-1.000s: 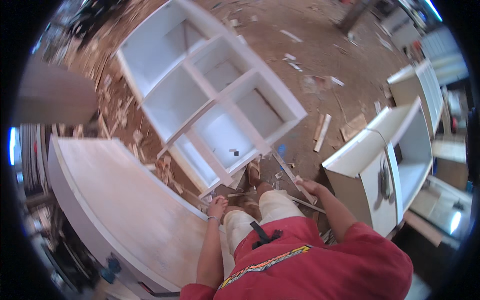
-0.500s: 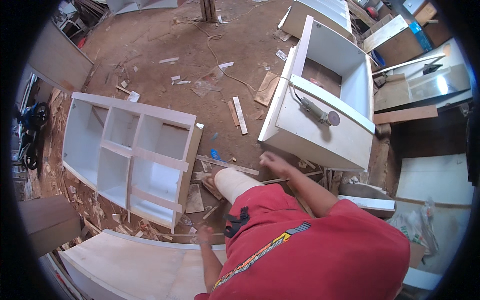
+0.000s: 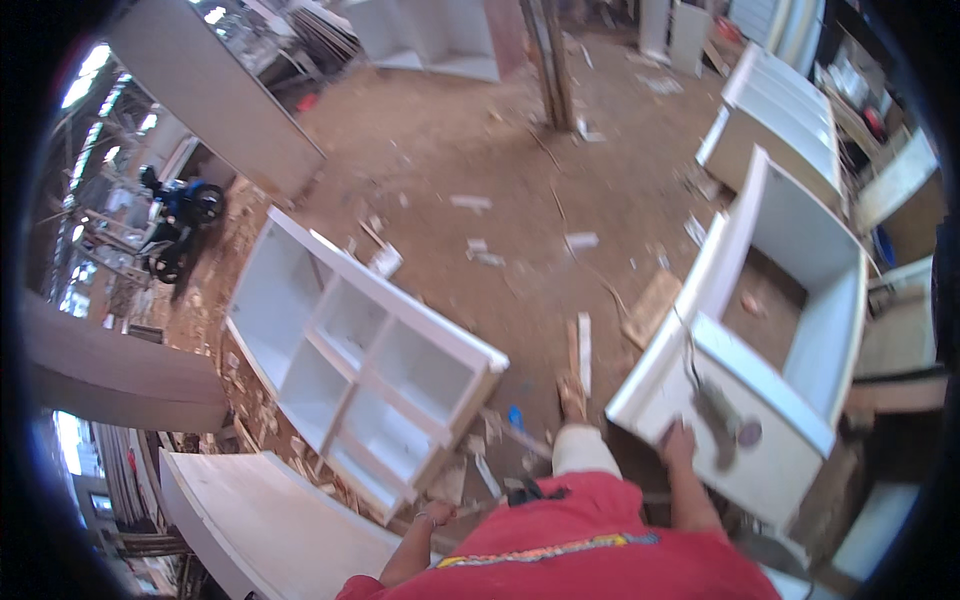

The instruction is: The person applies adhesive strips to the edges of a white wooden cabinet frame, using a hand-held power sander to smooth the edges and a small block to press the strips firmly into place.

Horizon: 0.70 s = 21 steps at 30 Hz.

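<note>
The power tool (image 3: 722,420), a grey hand-held machine with a round disc at its end and a cord running up from it, lies on the white face of the open cabinet box (image 3: 790,300) at the person's right, and it is now within reach: half a second ago the right hand (image 3: 678,440) was held back near the knee, short of the box, and now it rests on the white panel just beside the tool's near end. The fingers look spread flat on the panel; whether they touch the tool I cannot tell, and nothing shows them closed round it. The left hand (image 3: 437,515), which a second ago was down by the knees, now hangs low at the person's left side, near the wood scraps on the ground; it is blurred, seems to hold nothing, and its grip cannot be read. The view has also swung from the white shelf unit (image 3: 350,370), which now lies to the left on the dirt floor (image 3: 480,140), toward the box. By my reading the work has turned from the shelf unit to the tool. A curved white panel (image 3: 270,520) lies at lower left, and a blue motorbike (image 3: 175,225) stands far off.
</note>
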{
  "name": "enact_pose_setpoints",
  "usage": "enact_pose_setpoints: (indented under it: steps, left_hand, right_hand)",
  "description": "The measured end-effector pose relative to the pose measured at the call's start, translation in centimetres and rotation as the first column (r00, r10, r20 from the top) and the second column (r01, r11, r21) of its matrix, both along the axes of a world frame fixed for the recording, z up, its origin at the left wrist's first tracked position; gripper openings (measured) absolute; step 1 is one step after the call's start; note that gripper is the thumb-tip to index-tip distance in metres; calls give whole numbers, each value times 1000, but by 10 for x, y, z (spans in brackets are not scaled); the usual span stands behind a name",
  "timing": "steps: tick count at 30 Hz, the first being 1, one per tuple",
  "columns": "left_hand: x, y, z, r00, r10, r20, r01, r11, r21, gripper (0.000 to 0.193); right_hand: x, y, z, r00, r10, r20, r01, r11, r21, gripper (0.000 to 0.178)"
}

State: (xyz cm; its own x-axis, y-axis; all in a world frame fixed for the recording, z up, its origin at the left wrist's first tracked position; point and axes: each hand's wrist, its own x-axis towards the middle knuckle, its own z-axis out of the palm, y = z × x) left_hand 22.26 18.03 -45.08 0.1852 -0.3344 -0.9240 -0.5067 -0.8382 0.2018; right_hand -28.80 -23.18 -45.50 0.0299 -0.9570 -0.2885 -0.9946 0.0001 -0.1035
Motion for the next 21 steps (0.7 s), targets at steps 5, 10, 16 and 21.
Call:
enact_pose_setpoints:
  steps: [5, 10, 16, 21]
  left_hand:
    - [71, -206, 50, 863, 501, -59, -504, 855, -119, 29]
    - [94, -399, 67, 729, 639, -245, -683, 702, -202, 28]
    - [136, -531, -20, 736, -667, 120, 657, 658, -369, 34]
    - [183, -700, -31, 614, -778, 135, 787, 589, -184, 35]
  right_hand:
    - [24, -2, 39, 976, -120, -180, 171, 938, 302, 62]
    - [6, -57, -10, 939, -271, -211, 333, 867, 369, 28]
    - [84, -166, -27, 893, -442, 78, 193, 536, 822, 43]
    - [168, -297, -20, 921, -315, 229, 42, 665, 745, 44]
